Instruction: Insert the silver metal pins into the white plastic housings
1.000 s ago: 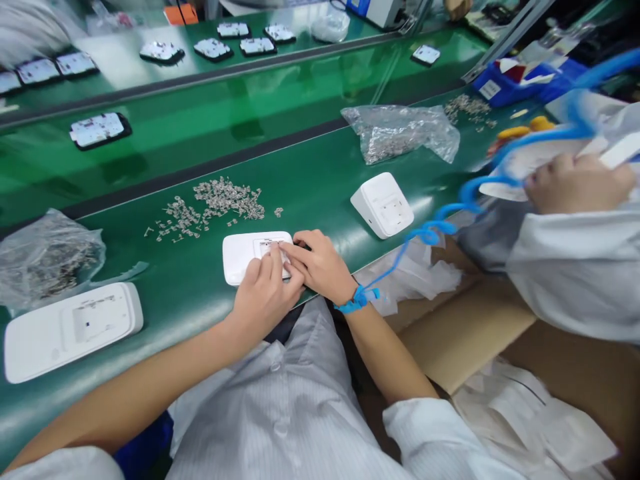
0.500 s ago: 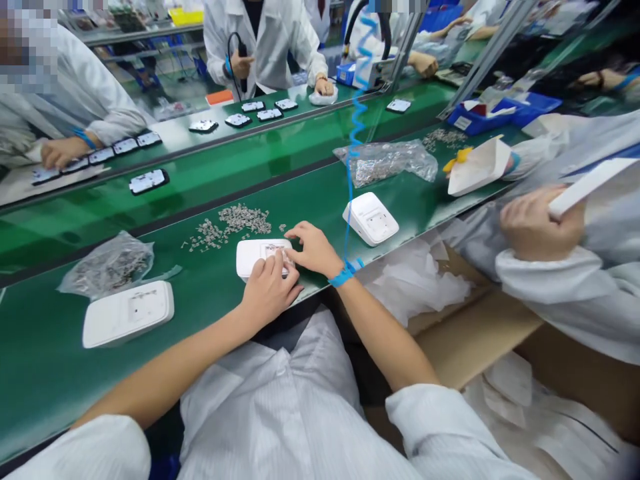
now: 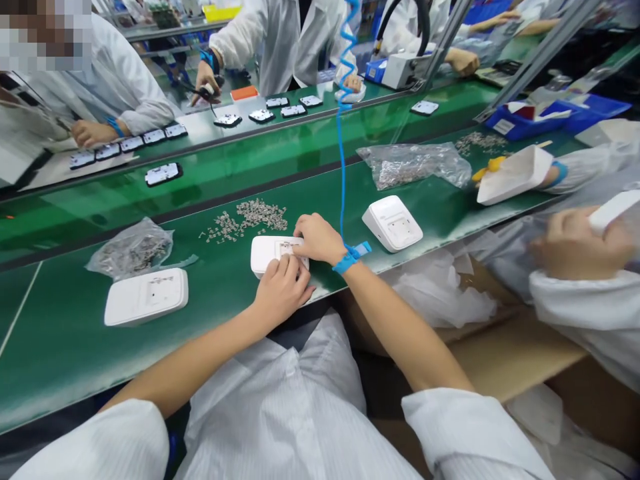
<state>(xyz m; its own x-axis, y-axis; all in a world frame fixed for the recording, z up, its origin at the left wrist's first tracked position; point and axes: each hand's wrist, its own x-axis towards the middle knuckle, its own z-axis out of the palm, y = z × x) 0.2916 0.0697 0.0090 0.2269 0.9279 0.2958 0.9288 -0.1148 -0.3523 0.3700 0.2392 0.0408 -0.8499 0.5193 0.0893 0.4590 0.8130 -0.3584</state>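
A white plastic housing (image 3: pixel 265 253) lies on the green belt (image 3: pixel 300 193) at its near edge. My left hand (image 3: pixel 283 290) rests on the housing's near side, fingertips pressed at its recessed middle. My right hand (image 3: pixel 317 237) presses on the same spot from the far side, fingers together; it wears a blue wrist strap (image 3: pixel 350 257) with a coiled blue cord (image 3: pixel 343 113) rising from it. Whether a small part is pinched between the fingers I cannot tell. A scatter of small metal parts (image 3: pixel 250 217) lies just beyond the housing.
Another white housing (image 3: pixel 146 297) lies to the left, a third (image 3: pixel 393 223) to the right. Two clear bags of metal parts (image 3: pixel 133 248) (image 3: pixel 413 163) sit on the belt. A neighbour's hand (image 3: pixel 575 243) works at right. People in white coats stand across, with several black-framed boards (image 3: pixel 163 173).
The view has tilted up and shifted, bringing the people across the line into sight. My hands stay on the same housing; the right fingers have closed in on its middle.
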